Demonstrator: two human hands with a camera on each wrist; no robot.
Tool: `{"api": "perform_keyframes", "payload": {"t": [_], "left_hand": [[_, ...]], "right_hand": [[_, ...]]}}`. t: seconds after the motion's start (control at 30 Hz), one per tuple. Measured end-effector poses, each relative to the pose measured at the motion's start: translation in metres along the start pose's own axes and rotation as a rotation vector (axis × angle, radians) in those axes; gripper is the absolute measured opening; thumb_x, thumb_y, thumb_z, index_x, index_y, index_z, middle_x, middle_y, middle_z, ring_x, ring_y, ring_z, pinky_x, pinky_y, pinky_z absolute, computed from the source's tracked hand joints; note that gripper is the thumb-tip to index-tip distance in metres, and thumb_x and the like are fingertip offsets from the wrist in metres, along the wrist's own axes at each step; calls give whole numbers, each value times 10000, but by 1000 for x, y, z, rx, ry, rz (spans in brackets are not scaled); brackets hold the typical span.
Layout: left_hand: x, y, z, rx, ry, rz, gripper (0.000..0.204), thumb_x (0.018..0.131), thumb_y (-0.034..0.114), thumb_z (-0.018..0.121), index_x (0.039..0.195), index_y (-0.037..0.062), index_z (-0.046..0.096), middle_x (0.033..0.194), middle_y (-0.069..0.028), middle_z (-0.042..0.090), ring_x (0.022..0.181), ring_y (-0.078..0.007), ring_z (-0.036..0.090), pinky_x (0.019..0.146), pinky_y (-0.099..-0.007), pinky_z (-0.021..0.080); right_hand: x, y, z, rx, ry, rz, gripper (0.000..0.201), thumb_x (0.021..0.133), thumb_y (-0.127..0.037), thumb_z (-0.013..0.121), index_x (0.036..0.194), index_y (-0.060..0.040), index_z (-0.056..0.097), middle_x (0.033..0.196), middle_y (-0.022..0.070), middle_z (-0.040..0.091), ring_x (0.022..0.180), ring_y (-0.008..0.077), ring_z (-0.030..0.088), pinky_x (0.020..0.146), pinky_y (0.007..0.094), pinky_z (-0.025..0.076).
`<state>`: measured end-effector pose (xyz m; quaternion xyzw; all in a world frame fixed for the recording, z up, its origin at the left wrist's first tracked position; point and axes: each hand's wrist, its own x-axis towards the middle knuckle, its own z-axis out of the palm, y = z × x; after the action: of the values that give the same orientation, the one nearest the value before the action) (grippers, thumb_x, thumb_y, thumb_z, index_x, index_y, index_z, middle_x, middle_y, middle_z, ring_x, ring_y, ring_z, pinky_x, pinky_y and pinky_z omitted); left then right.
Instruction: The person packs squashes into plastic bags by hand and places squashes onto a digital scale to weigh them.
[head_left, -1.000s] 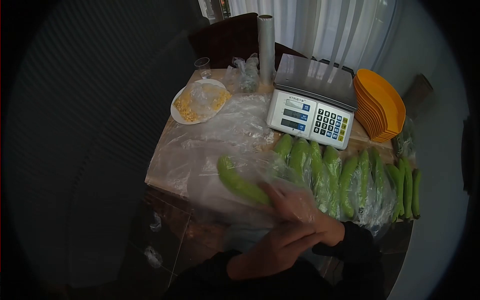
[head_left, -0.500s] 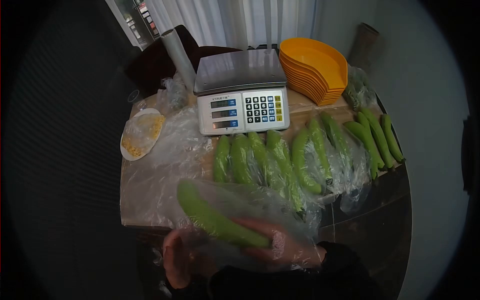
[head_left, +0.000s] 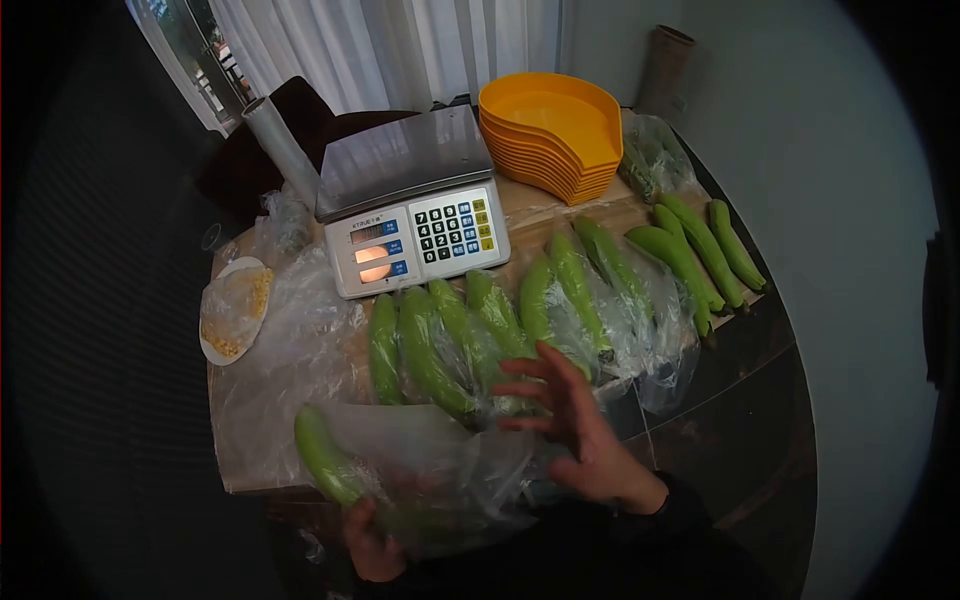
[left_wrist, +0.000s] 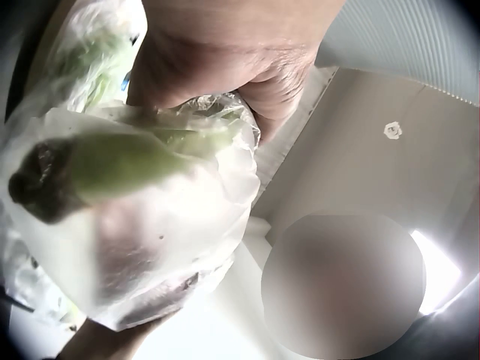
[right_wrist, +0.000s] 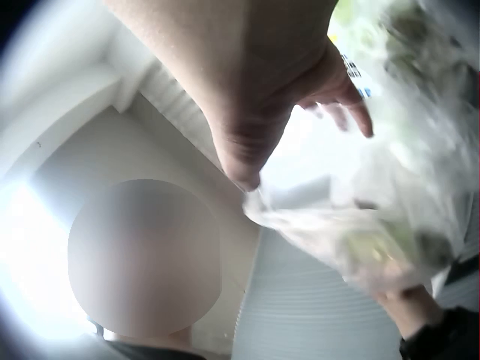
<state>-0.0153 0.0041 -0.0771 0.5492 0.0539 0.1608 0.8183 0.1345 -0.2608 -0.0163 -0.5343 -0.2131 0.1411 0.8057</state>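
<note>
My left hand [head_left: 372,540] grips a long green gourd [head_left: 322,458] wrapped in a clear plastic bag [head_left: 440,468], low at the table's near edge. The left wrist view shows the bagged gourd [left_wrist: 127,161] with its dark stem end under my left hand [left_wrist: 225,52]. My right hand [head_left: 572,420] hovers just right of the bag, fingers spread and holding nothing; the right wrist view shows that hand [right_wrist: 255,90] above the bag [right_wrist: 367,225]. Several bagged gourds [head_left: 450,335] lie in a row behind.
A digital scale [head_left: 410,205] stands mid-table, with a stack of orange trays [head_left: 545,135] to its right. Bare gourds [head_left: 700,250] lie far right. A film roll [head_left: 282,150], a plate of corn kernels [head_left: 232,305] and loose plastic sheets [head_left: 290,350] are on the left.
My right hand let go of the bagged gourd and lifted away with fingers spread. The left hand now holds the gourd alone, lower and further left. The head view swung to the right.
</note>
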Motion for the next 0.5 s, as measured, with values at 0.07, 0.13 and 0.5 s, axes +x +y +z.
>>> {"api": "perform_keyframes", "payload": {"t": [0.07, 0.13, 0.5], "left_hand": [[17, 10, 46, 143, -149, 59, 557, 1095, 341, 587, 1508, -28, 531, 1350, -223, 698, 1223, -344, 700, 1046, -497, 590], [28, 18, 67, -258, 97, -376, 536, 1065, 250, 673, 1511, -7, 523, 1270, -191, 739, 1068, -253, 753, 800, -371, 637], [29, 26, 13, -156, 39, -607, 499, 1026, 125, 717, 1478, 38, 522, 1116, -95, 759, 707, -103, 688, 447, -199, 388]], "right_hand": [[-1, 13, 15, -210, -233, 137, 874, 983, -163, 825, 1711, -114, 344, 1711, 172, 408, 1502, 295, 528, 1169, 474, 515], [-5, 57, 31, -308, -341, 73, 729, 1032, -97, 751, 1680, -91, 417, 1603, 152, 565, 1363, 249, 649, 1068, 410, 570], [7, 28, -20, 558, 161, 255, 346, 1101, -125, 596, 1410, 9, 675, 1113, 32, 771, 795, 166, 721, 751, 303, 582]]}}
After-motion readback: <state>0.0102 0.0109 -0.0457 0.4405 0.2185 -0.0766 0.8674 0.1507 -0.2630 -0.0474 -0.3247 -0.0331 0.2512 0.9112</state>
